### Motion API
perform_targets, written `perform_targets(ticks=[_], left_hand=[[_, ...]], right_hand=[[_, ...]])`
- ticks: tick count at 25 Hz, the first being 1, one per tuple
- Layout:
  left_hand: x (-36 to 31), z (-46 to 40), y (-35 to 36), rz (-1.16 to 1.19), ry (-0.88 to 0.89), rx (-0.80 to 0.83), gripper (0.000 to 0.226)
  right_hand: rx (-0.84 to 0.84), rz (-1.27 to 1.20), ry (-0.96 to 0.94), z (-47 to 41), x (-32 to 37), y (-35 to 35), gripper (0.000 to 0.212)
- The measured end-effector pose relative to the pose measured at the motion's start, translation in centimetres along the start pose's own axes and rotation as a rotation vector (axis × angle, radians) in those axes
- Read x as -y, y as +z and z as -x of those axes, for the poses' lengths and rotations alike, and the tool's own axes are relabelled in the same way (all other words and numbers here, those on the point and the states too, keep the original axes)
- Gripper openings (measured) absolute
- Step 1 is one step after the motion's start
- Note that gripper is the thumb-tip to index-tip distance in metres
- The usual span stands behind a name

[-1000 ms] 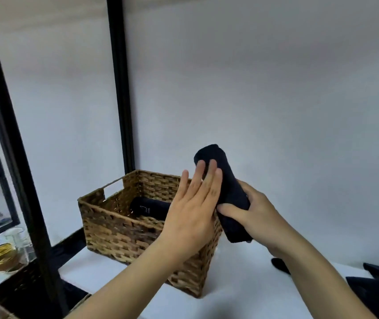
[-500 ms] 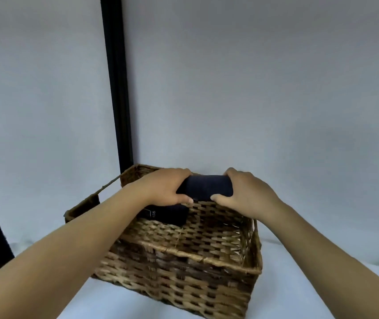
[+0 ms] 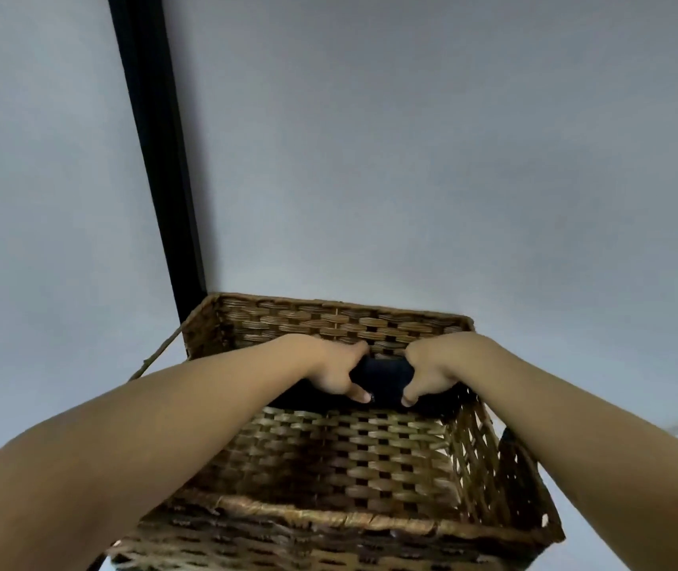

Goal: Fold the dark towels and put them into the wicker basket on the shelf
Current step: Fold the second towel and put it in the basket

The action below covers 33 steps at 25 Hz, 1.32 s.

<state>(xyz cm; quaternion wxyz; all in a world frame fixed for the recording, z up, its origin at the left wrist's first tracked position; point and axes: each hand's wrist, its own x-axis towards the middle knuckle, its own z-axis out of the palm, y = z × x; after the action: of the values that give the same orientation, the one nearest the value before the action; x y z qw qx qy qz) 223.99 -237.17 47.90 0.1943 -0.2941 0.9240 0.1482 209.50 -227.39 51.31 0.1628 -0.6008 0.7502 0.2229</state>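
The basket (image 3: 329,455) holds a dark rolled towel (image 3: 380,379) lying against its far wall. The left hand (image 3: 335,370) and right hand (image 3: 428,372) each grip one end of the towel, fingers curled over it, thumbs on its near side.

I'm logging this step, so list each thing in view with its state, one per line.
Rolled dark towel: inside the basket near its far wall, gripped at both ends.
Wicker basket: upright, open-topped, near part of its floor bare.
Left hand: curled round the towel's left end.
Right hand: curled round its right end.
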Motion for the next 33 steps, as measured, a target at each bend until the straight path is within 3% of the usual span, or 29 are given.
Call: perform_targets(ticks=[5, 7, 10, 12, 17, 20, 24, 27, 30, 33], left_hand=[[0.4, -0.8, 2.9, -0.319, 0.123, -0.196, 0.063], [0.6, -1.0, 3.0, -0.282, 0.179, -0.177, 0.063], [1.3, -1.9, 2.9, -0.133, 0.174, -0.094, 0.086], [1.6, -2.2, 3.6, -0.137, 0.2, -0.134, 0.086], [0.4, -3.1, 4.5, -0.513, 0.11, -0.358, 0.061], [0.8, -2.8, 4.5, -0.631, 0.155, -0.398, 0.068], [2.0, -2.1, 3.8, -0.591, 0.372, -0.448, 0.064], [1.9, -2.2, 3.7, -0.435, 0.296, -0.398, 0.053], [1.9, -2.6, 3.8, -0.422, 0.237, -0.363, 0.047], [1.6, -2.7, 3.7, -0.419, 0.222, -0.35, 0.045]], right_hand=[[0.124, 0.176, 0.038, -3.4, 1.4, 1.5, 0.062], [0.126, 0.252, 0.04, -3.6, 2.1, 1.9, 0.06], [0.149, 0.287, 0.082, -3.7, 2.5, 2.3, 0.056], [0.163, 0.292, 0.116, -3.7, 2.6, 2.4, 0.055], [-0.055, 0.467, 0.099, -4.0, 3.4, 2.8, 0.059], [-0.101, 0.475, 0.127, -4.5, 3.8, 2.8, 0.06], [-0.12, 0.484, 0.126, -4.2, 3.8, 2.5, 0.053], [-0.143, 0.421, 0.089, -4.5, 3.7, 2.6, 0.042], [-0.04, 0.357, 0.072, -4.8, 3.2, 2.1, 0.064], [-0.017, 0.342, 0.069, -4.7, 2.9, 1.9, 0.068]])
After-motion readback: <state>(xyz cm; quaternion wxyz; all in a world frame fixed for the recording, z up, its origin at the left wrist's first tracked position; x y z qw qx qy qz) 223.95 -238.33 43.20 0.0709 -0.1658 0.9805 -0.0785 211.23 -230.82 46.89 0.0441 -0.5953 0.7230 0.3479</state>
